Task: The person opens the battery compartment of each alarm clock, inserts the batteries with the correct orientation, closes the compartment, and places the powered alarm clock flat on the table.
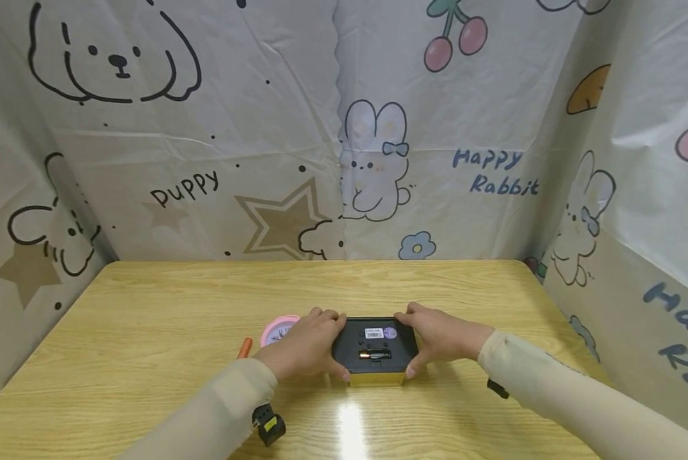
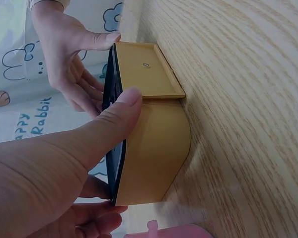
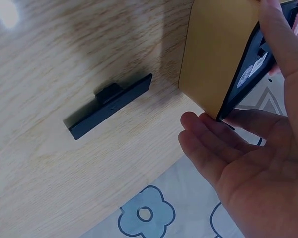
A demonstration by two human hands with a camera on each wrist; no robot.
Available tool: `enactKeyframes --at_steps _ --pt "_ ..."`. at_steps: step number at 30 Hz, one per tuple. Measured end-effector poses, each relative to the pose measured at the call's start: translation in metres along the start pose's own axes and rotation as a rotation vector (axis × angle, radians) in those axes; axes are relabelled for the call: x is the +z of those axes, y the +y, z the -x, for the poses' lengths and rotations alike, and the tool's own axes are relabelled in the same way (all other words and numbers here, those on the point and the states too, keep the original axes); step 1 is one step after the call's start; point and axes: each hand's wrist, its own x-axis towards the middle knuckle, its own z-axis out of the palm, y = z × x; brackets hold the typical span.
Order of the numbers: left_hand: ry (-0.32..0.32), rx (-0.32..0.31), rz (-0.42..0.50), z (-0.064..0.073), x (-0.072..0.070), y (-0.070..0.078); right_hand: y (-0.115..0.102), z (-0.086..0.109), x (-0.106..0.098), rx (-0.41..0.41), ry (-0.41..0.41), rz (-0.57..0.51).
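A box-shaped gold device (image 1: 376, 379) with a black panel (image 1: 352, 333) stands panel-up on the table. In that panel, a black battery (image 1: 375, 354) with a copper-coloured end lies in an uncovered slot. My left hand (image 1: 309, 345) grips the device's left side, thumb at the near edge and fingers at the far edge. The right side is gripped by my right hand (image 1: 444, 335) in the same way. A black battery cover (image 3: 111, 106) with a small tab lies on the table beside the device in the right wrist view; I cannot make it out in the head view.
Partly behind my left hand is a round pink clock (image 1: 279, 329). An orange stick-like thing (image 1: 244, 348) lies left of it, half hidden by my forearm. The wooden table (image 1: 148, 306) ends at printed curtains (image 1: 286, 128) at the back and sides.
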Motion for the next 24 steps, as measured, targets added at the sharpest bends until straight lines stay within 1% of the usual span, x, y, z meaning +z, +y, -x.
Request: enactKeyframes --at_steps 11,16,21,24 --pt "0.005 0.002 -0.019 0.0 -0.003 0.003 0.0 0.004 -0.001 0.011 -0.007 -0.019" --pt "-0.001 -0.009 -0.018 -0.001 -0.003 0.004 0.002 0.006 0.0 0.005 -0.003 -0.006" --pt "-0.01 -0.02 -0.017 -0.001 -0.003 0.006 0.007 0.011 -0.005 -0.035 0.001 0.016" --pt "-0.013 -0.028 -0.015 -0.001 -0.003 0.007 0.011 0.015 -0.011 -0.066 0.027 0.02"
